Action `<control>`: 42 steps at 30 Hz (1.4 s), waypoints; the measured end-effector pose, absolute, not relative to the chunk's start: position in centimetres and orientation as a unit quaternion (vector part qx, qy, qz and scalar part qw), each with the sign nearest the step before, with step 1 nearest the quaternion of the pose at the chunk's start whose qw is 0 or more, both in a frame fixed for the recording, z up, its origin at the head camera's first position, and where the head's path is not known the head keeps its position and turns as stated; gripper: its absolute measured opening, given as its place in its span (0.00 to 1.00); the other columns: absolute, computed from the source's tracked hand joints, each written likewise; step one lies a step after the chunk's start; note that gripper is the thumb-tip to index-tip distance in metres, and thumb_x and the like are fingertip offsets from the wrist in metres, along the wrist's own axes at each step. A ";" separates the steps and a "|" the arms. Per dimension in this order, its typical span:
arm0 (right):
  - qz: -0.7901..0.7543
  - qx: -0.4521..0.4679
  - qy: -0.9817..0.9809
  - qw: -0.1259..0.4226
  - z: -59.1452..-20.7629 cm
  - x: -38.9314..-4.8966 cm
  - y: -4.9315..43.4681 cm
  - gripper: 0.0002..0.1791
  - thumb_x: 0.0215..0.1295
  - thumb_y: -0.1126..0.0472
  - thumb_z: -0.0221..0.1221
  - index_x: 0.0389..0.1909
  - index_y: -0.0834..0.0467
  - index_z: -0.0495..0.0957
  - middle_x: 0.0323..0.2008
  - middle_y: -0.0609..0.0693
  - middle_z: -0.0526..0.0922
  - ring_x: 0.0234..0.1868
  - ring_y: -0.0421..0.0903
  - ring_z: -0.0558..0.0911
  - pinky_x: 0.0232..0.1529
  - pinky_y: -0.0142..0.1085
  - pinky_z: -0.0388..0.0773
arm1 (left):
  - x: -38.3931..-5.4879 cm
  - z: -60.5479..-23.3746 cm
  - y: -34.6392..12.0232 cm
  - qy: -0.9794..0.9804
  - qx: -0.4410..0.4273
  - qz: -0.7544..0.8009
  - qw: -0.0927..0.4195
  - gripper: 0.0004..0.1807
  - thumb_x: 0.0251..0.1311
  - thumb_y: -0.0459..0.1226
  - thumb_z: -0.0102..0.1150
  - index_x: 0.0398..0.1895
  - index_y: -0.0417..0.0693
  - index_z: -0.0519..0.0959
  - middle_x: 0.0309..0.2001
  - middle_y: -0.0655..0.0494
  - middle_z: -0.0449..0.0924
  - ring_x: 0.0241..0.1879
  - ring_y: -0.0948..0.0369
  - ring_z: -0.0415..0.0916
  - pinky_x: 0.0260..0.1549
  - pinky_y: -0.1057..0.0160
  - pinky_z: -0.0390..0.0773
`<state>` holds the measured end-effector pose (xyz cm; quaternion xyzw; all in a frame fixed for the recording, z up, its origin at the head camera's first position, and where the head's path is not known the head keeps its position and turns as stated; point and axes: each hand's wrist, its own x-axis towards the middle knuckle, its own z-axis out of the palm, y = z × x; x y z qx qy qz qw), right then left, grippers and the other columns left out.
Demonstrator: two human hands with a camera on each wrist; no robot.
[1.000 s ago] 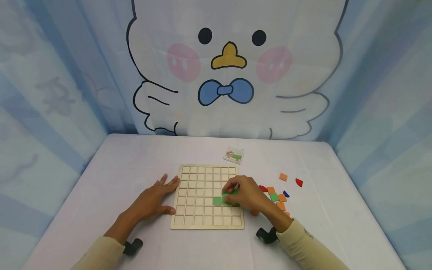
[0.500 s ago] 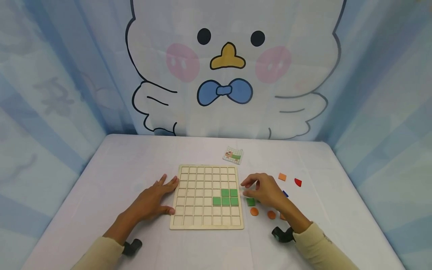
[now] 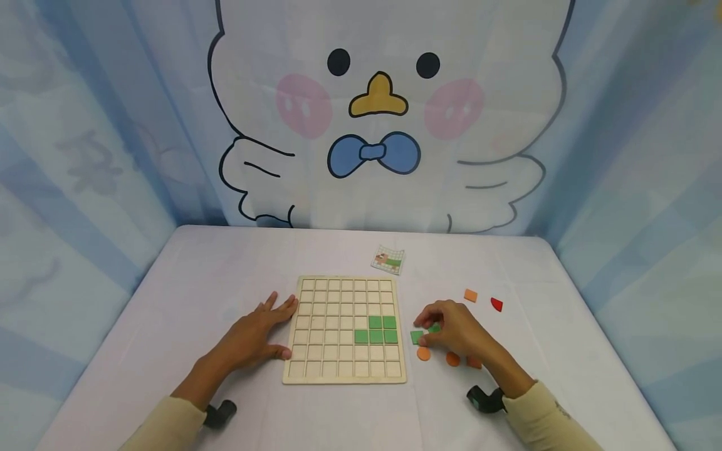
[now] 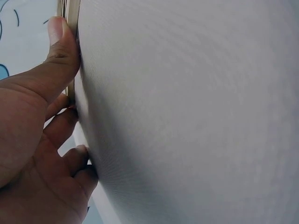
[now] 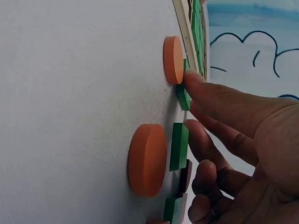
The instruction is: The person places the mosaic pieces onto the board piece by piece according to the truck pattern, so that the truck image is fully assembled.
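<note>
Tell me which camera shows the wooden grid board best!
The head view: it shows the wooden grid board nearly whole, from above, holding five green tiles. The left wrist view catches part of its edge; the right wrist view, a slanted sliver.

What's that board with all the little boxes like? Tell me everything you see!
The board is pale and looks wooden, squarish, with a plain rim and thin lines dividing it into square boxes. It lies flat on the white table. Five green squares fill boxes toward its right side: three in one row, two just behind. The other boxes are bare. The left hand touches its left edge.
</note>
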<state>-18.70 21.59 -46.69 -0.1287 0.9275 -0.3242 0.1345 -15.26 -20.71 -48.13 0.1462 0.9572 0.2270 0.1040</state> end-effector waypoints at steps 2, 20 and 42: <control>-0.322 -0.139 0.928 0.130 -46.8 -18.7 21.6 0.12 0.56 0.60 0.80 0.38 0.47 0.88 0.35 0.41 0.85 0.40 0.41 0.80 0.44 0.33 0.77 | -15.2 -48.1 -20.7 0.956 0.146 0.230 0.105 0.60 0.48 0.52 0.81 0.85 0.53 0.59 0.84 0.54 0.56 0.85 0.37 0.46 0.75 0.27 0.60; -0.334 -0.156 0.925 0.093 -46.9 -19.0 20.1 0.12 0.61 0.63 0.77 0.30 0.47 0.83 0.27 0.41 0.81 0.30 0.42 0.75 0.33 0.31 0.72 | -15.1 -48.1 -20.9 0.956 0.148 0.234 0.102 0.60 0.49 0.52 0.81 0.85 0.53 0.59 0.84 0.53 0.56 0.85 0.35 0.46 0.74 0.26 0.61; -0.392 -0.198 0.895 0.085 -46.1 -19.1 14.4 0.09 0.62 0.60 0.76 0.32 0.47 0.84 0.29 0.40 0.84 0.28 0.42 0.72 0.30 0.31 0.70 | -15.2 -48.1 -20.8 0.957 0.147 0.230 0.100 0.61 0.47 0.52 0.81 0.85 0.53 0.59 0.84 0.53 0.56 0.85 0.36 0.46 0.75 0.27 0.61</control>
